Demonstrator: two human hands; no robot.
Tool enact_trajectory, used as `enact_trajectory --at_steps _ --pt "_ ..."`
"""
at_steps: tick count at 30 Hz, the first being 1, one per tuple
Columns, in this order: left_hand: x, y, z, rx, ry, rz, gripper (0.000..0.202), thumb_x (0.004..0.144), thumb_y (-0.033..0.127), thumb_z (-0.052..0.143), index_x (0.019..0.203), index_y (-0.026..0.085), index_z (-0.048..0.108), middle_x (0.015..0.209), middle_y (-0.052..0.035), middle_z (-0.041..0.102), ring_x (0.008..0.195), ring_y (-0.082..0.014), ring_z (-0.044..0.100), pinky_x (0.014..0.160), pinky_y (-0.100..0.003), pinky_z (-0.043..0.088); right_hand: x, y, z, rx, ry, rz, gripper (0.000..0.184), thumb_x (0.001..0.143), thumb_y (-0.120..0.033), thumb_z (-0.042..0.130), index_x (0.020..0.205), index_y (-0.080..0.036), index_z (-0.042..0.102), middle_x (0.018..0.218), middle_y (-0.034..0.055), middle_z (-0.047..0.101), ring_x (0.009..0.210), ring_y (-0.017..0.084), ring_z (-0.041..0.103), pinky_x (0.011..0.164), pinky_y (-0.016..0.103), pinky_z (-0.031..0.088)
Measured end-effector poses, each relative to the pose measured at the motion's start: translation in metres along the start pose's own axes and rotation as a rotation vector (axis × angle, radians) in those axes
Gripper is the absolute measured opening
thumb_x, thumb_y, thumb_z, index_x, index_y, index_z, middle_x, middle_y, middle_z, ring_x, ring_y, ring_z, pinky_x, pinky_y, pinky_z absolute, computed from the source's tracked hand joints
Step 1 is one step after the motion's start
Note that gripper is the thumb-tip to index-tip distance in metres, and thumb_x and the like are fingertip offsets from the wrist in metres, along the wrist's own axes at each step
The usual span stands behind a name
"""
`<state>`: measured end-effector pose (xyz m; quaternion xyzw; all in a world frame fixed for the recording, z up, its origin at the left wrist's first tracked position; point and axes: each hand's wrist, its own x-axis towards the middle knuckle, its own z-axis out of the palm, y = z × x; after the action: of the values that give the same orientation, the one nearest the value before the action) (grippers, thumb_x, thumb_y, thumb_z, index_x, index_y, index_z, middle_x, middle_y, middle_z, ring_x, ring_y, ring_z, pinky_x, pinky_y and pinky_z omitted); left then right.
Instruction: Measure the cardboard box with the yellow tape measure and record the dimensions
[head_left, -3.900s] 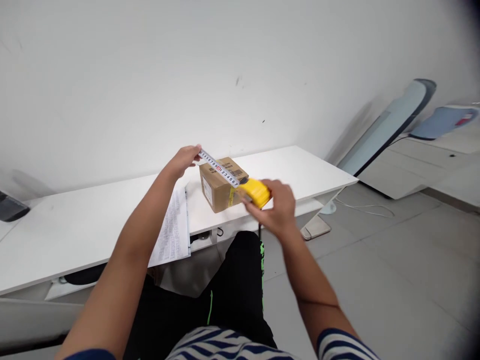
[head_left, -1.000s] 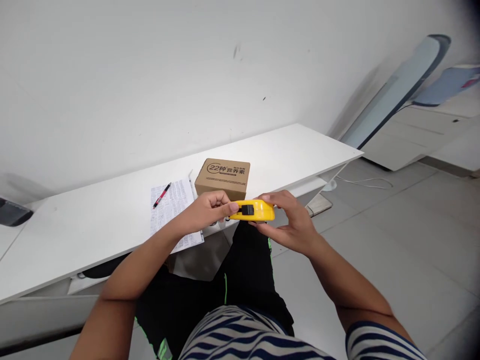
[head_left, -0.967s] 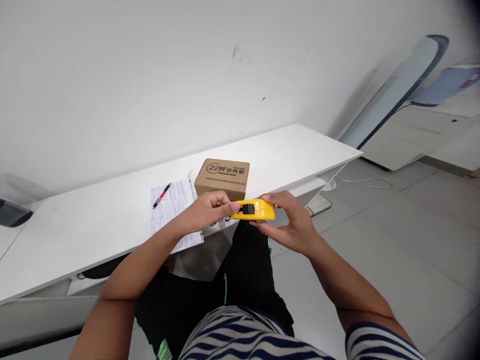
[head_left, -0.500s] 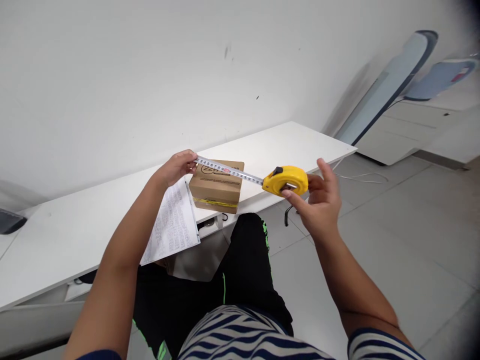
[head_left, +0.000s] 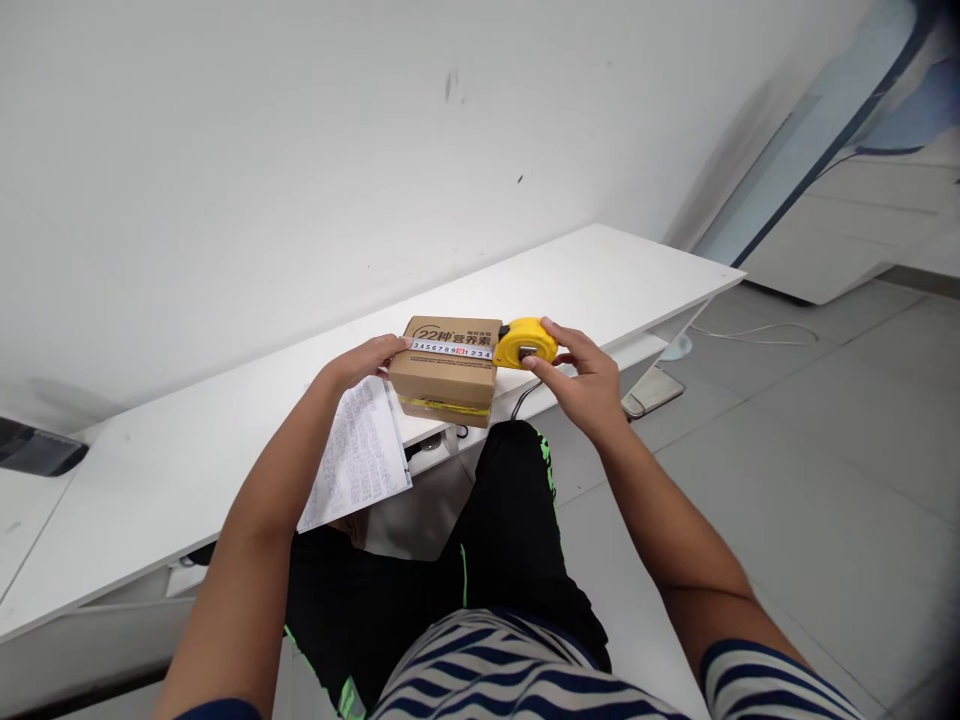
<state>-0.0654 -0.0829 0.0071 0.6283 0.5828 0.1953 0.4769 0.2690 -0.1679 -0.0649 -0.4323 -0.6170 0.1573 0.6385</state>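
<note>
A brown cardboard box (head_left: 442, 378) with printing on top and a yellow strip along its front side sits at the table's front edge. Across its top lies the extended blade of a yellow tape measure (head_left: 517, 340), running left to right. My left hand (head_left: 369, 360) pinches the blade's free end at the box's left edge, so the very tip is hidden by the fingers. Just past the box's right edge, my right hand (head_left: 585, 378) grips the tape measure's case between thumb and fingers.
Beneath my left forearm, a sheet of written paper (head_left: 360, 450) overhangs the edge of the long white table (head_left: 187, 430). A dark object (head_left: 41, 448) lies at the far left. To the right, an ironing board (head_left: 817, 130) leans by the wall.
Both hands have brought the tape measure down onto the box's top. My right hand has moved left, and the exposed blade is shorter. The view has shifted slightly.
</note>
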Motion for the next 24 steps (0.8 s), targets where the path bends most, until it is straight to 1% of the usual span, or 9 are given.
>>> enact_trajectory --at_steps 5,8,11,13,16,18,20,22,24 --pt "0.005 -0.005 -0.001 -0.032 -0.022 0.029 0.049 0.080 0.057 0.073 0.110 0.018 0.072 0.115 -0.0105 0.076 0.100 -0.0227 0.069 0.089 -0.035 0.054 -0.003 0.004 -0.001 -0.033 -0.011 -0.013 0.047 0.088 -0.042 0.077 0.135 -0.035 0.072 0.132 0.0053 0.075 0.116 0.026 0.071 0.076 0.039 0.065" --pt "0.003 -0.003 -0.002 -0.006 0.000 0.051 0.050 0.081 0.062 0.072 0.104 0.017 0.073 0.110 -0.0100 0.076 0.098 -0.0220 0.067 0.089 -0.034 0.052 -0.006 0.008 0.001 -0.076 -0.014 -0.034 0.049 0.091 -0.046 0.074 0.139 -0.034 0.068 0.134 0.0065 0.074 0.117 0.027 0.071 0.079 0.041 0.066" --pt "0.003 -0.002 0.002 -0.002 0.046 0.060 0.045 0.085 0.060 0.068 0.096 0.016 0.071 0.102 -0.0089 0.074 0.091 -0.0198 0.065 0.084 -0.032 0.050 -0.001 0.016 0.010 -0.097 0.008 -0.068 0.052 0.095 -0.050 0.068 0.144 -0.033 0.062 0.141 0.0087 0.070 0.123 0.029 0.069 0.082 0.043 0.067" --pt "0.003 -0.005 0.008 -0.033 0.085 0.067 0.043 0.088 0.058 0.063 0.098 0.016 0.070 0.100 -0.0079 0.073 0.088 -0.0189 0.064 0.080 -0.030 0.049 0.011 0.023 0.020 -0.091 -0.010 -0.090 0.054 0.097 -0.054 0.064 0.146 -0.033 0.059 0.146 0.0090 0.067 0.131 0.030 0.065 0.085 0.044 0.068" --pt "0.001 -0.011 0.022 -0.098 0.189 0.119 0.042 0.092 0.057 0.055 0.100 0.017 0.067 0.098 -0.0058 0.070 0.086 -0.0181 0.061 0.074 -0.029 0.049 0.044 0.037 0.036 -0.072 -0.138 -0.096 0.060 0.096 -0.061 0.061 0.149 -0.032 0.056 0.153 0.0089 0.062 0.136 0.032 0.062 0.088 0.045 0.068" --pt "-0.001 -0.016 0.034 -0.132 0.269 0.156 0.040 0.094 0.057 0.053 0.093 0.018 0.063 0.093 -0.0041 0.068 0.083 -0.0172 0.059 0.071 -0.027 0.047 0.068 0.046 0.048 -0.067 -0.249 -0.095 0.067 0.095 -0.064 0.060 0.151 -0.029 0.054 0.156 0.0111 0.059 0.133 0.032 0.064 0.088 0.046 0.068" --pt "-0.003 -0.019 0.044 -0.154 0.337 0.154 0.038 0.096 0.055 0.052 0.086 0.019 0.058 0.083 -0.0020 0.063 0.076 -0.0159 0.056 0.066 -0.027 0.045 0.087 0.053 0.059 -0.066 -0.334 -0.100 0.070 0.094 -0.064 0.060 0.152 -0.025 0.053 0.157 0.0131 0.058 0.128 0.033 0.066 0.088 0.046 0.067" --pt "-0.004 -0.020 0.050 -0.175 0.386 0.138 0.035 0.097 0.051 0.053 0.080 0.020 0.055 0.073 0.0000 0.057 0.068 -0.0146 0.052 0.062 -0.027 0.041 0.098 0.056 0.067 -0.054 -0.372 -0.093 0.070 0.093 -0.064 0.061 0.152 -0.025 0.053 0.155 0.0134 0.059 0.124 0.031 0.067 0.089 0.047 0.066" --pt "-0.006 -0.017 0.051 -0.190 0.408 0.148 0.035 0.098 0.046 0.053 0.074 0.021 0.052 0.067 0.0013 0.053 0.062 -0.0134 0.048 0.061 -0.028 0.039 0.100 0.055 0.067 -0.031 -0.372 -0.078 0.069 0.092 -0.064 0.063 0.150 -0.027 0.054 0.153 0.0123 0.060 0.120 0.030 0.068 0.090 0.047 0.065"
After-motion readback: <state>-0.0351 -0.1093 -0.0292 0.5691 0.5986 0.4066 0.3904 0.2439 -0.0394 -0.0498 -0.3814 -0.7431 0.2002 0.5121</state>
